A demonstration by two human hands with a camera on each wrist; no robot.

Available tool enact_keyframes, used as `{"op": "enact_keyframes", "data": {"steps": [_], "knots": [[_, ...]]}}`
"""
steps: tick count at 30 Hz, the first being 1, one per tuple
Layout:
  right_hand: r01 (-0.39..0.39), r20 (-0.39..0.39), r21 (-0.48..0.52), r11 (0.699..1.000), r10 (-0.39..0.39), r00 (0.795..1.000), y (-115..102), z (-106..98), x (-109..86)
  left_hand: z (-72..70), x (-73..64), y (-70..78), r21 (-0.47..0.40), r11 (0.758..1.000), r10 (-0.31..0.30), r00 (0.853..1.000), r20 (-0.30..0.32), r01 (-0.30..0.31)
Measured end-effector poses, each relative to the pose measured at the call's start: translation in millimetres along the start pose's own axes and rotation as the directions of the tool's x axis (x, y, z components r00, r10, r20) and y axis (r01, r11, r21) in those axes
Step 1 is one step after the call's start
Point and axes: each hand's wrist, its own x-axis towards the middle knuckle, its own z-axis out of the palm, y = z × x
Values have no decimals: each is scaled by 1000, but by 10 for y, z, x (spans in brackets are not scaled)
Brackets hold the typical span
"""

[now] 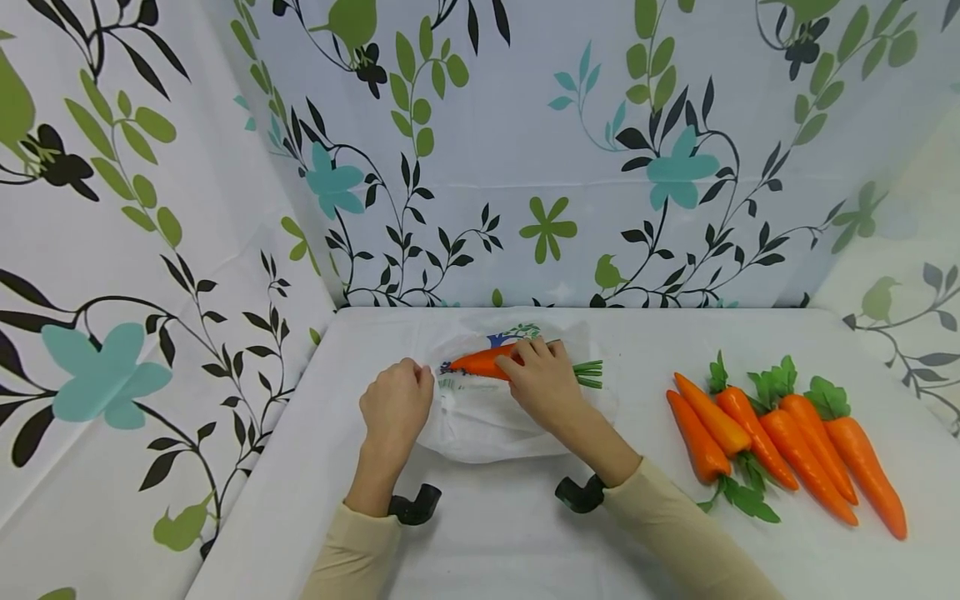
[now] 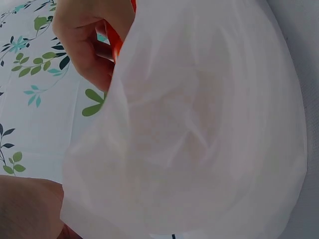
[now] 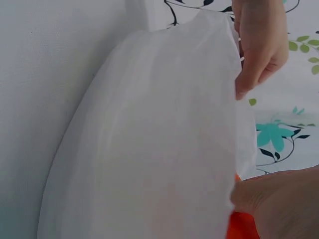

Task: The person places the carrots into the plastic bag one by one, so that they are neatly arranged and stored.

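A white plastic bag with a printed tree design lies in front of me on the table. My left hand pinches its left edge; in the right wrist view, the thumb of the left hand presses on the bag's rim. My right hand holds an orange carrot over the bag, tip pointing left and green stems sticking out to the right. In the left wrist view the bag fills most of the picture and hides part of the carrot.
Several more orange carrots with green leaves lie in a group on the right side of the white table. Patterned cloth with leaves and flowers hangs behind the table and at both sides. A dark camera mount sits on each wrist.
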Motion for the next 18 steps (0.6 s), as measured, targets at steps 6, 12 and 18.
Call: {"op": "enact_keyframes", "data": {"steps": [6, 12, 18], "knots": [[25, 7, -3, 1000, -25, 1000, -86, 61, 63, -1, -2, 6, 2, 1000, -9, 1000, 13, 9], [56, -15, -21, 998, -57, 998, -169, 80, 119, 0, 1, 6, 3, 1000, -3, 1000, 2, 3], [65, 12, -16, 998, -65, 998, -195, 132, 152, 6, 1, 5, 0, 1000, -3, 1000, 3, 3]]}}
